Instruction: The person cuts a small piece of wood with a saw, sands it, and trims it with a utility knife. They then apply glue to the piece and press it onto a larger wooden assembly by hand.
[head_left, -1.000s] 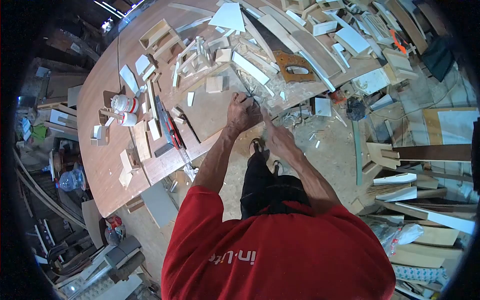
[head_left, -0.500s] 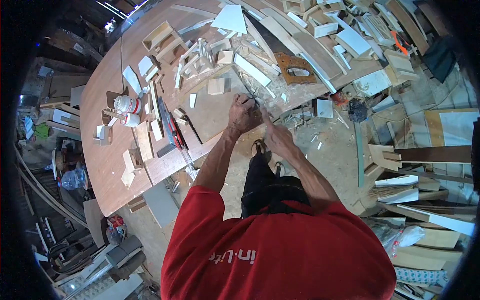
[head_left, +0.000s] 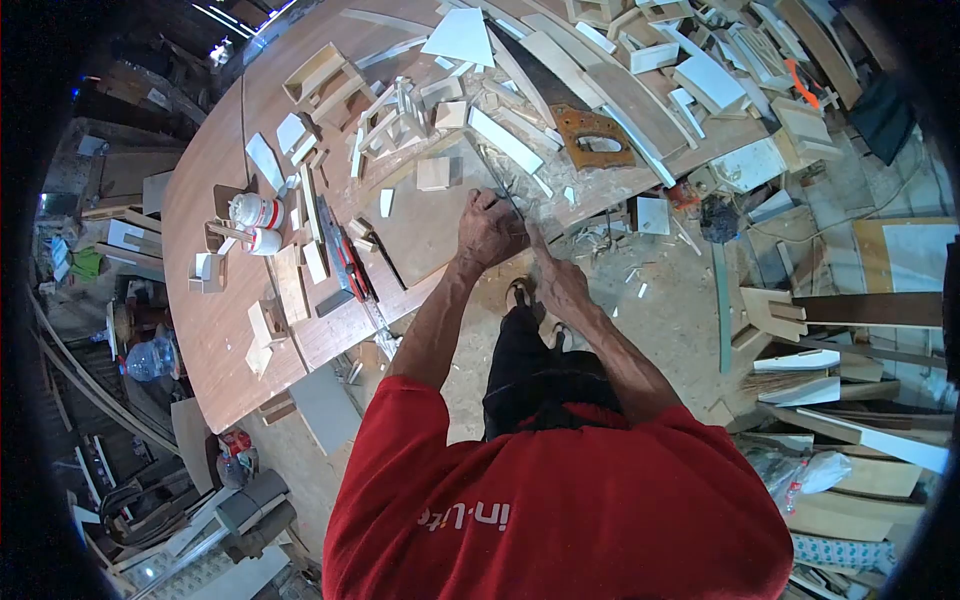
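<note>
Our left hand [head_left: 490, 232] curled narrow at near edge of table [head_left: 205, 330], just beside flat board [head_left: 425, 235]; whether it grips anything, we cannot tell. Our right hand [head_left: 563, 287] past edge, above floor [head_left: 640, 320], index finger reaching toward left; its hold unclear. Small block [head_left: 433, 174] on board, handsaw [head_left: 592, 137] to right. Open room for our forearms: floor side.

Left hand [head_left: 490, 232] curls while right hand [head_left: 562, 285] extends forefinger.
</note>
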